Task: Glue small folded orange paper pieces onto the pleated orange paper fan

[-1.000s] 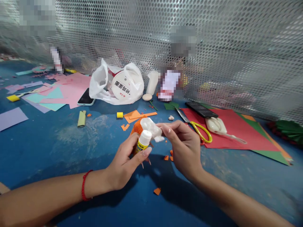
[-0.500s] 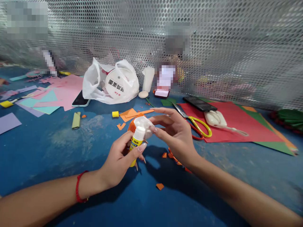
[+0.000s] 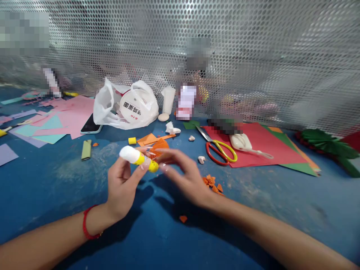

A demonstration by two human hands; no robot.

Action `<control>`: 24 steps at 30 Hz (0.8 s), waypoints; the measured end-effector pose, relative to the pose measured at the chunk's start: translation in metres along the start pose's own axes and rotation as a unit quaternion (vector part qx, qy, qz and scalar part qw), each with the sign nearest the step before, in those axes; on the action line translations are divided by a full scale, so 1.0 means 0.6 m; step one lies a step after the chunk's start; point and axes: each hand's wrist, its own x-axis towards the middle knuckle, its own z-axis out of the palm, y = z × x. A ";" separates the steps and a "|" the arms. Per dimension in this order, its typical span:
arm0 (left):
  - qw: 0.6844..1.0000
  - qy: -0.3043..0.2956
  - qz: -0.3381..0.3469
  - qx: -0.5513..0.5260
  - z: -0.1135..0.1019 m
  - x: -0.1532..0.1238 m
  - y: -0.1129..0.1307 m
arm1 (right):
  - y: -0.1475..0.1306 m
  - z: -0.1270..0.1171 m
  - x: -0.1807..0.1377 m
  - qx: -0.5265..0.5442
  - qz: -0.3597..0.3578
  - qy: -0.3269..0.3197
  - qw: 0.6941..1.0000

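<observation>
My left hand (image 3: 123,183) grips a yellow-and-white glue stick (image 3: 137,156). The stick is tipped nearly level, its white end to the left. At its yellow end are the bent thumb and fingers of my right hand (image 3: 187,180), closed about that end. Just behind the fingers lies an orange pleated paper fan (image 3: 159,147), partly hidden by them. A small yellow cap (image 3: 132,140) and orange paper strips (image 3: 149,139) are beyond my left hand. White crumpled scraps (image 3: 172,128) rest on the table farther back.
Scissors (image 3: 217,150) lie on red paper (image 3: 261,146) at the right, near a white case (image 3: 240,141). A green pleated paper piece (image 3: 323,144) is farther right. A plastic bag (image 3: 108,107) stands behind, before a perforated metal screen (image 3: 157,45). Orange scraps (image 3: 212,183) lie near my right wrist.
The glue stick has gone from upright to nearly level. My right hand has left the white crumpled scrap, now on the table, and come to the stick's yellow end.
</observation>
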 end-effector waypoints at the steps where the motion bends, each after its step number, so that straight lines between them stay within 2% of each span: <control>1: 1.000 -0.001 0.010 -0.022 -0.001 -0.002 -0.001 | -0.007 0.017 -0.014 0.010 -0.004 -0.039 0.999; 3: 0.998 -0.041 0.006 -0.057 -0.003 -0.010 0.001 | -0.014 0.041 -0.035 0.044 0.009 -0.055 0.997; 7: 0.986 -0.126 -0.047 -0.094 -0.003 -0.032 0.014 | -0.017 0.053 -0.051 0.066 0.028 -0.005 0.997; 15: 0.984 -0.138 -0.052 -0.100 0.005 -0.036 0.028 | -0.010 0.049 -0.058 0.030 -0.015 0.026 0.999; 18: 0.984 -0.139 -0.026 -0.109 0.008 -0.036 0.029 | -0.007 0.050 -0.060 0.041 -0.025 0.019 0.999; 24: 0.983 -0.148 -0.021 -0.109 0.010 -0.043 0.035 | -0.011 0.048 -0.062 0.050 -0.053 -0.006 0.997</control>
